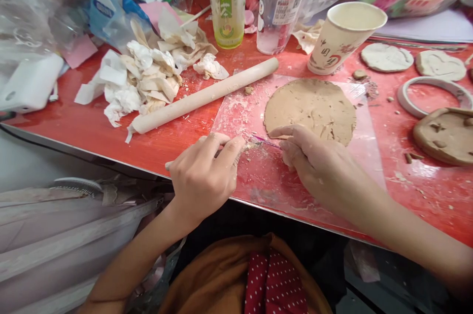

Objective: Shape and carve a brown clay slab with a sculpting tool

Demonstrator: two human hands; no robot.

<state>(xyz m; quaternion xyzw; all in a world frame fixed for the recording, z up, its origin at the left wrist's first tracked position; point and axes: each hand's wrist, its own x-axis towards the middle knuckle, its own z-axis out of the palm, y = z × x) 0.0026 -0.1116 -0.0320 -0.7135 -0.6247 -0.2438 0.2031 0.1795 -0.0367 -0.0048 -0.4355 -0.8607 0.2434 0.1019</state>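
My right hand (308, 156) is closed in a pinch on a thin purple stick (264, 140), whose free end points left over clay crumbs. Just behind those fingers lies a flat, roughly round slab of brown clay (308, 107) on a clear plastic sheet (364, 156). My left hand (207, 171) is closed, with its fingertips near the crumbs at the sheet's left side. A short pale end (168, 165) juts out at the left of this hand; the rest of what it holds is hidden. Beyond my left hand rests a wooden rolling pin (207, 94).
Crumpled tissues (144, 77) lie left of the pin. A paper cup (343, 40), a plastic cup (275, 8) and a green-labelled bottle (227, 3) stand behind. On the right are a tape roll (410, 99), a brown clay piece (443, 144) and pale clay discs (386, 57).
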